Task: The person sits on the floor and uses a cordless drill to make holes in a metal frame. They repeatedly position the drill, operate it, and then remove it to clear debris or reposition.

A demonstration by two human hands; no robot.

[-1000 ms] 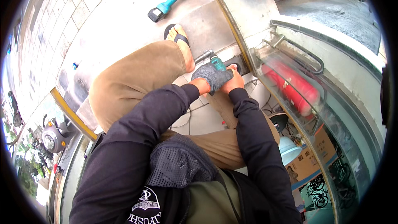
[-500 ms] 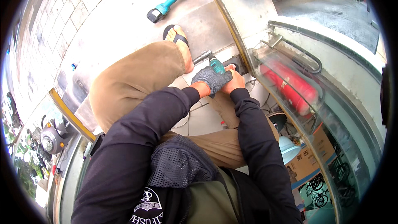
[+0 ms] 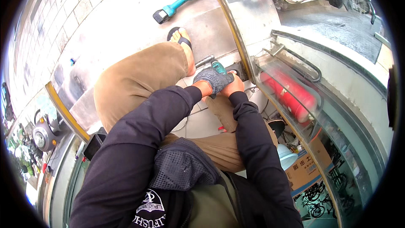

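Note:
My left hand point(image 3: 214, 80), in a grey knit glove, is closed round a teal and black power drill point(image 3: 218, 67). My bare right hand point(image 3: 234, 85) is closed against the same tool, pressed up to the gloved fingers. Both hands cover most of the drill's handle. Its front end points away from me, low down near a short metal bar point(image 3: 205, 61) on the floor. A dark metal block point(image 3: 237, 69) sits just beyond my right hand, at the foot of the upright door frame point(image 3: 228, 17). What the drill's tip touches cannot be made out.
A teal angle grinder point(image 3: 180, 3) lies on the pavement ahead of my sandalled foot point(image 3: 181, 38). To the right, a red cylinder point(image 3: 289, 96) shows behind glass, with a cardboard box point(image 3: 310, 166) nearer me. A yellow-edged frame point(image 3: 67, 112) stands at the left.
The view has shifted slightly, so the surroundings sit a little differently. Both hands stay closed on the drill, close to the same spot by the frame's foot.

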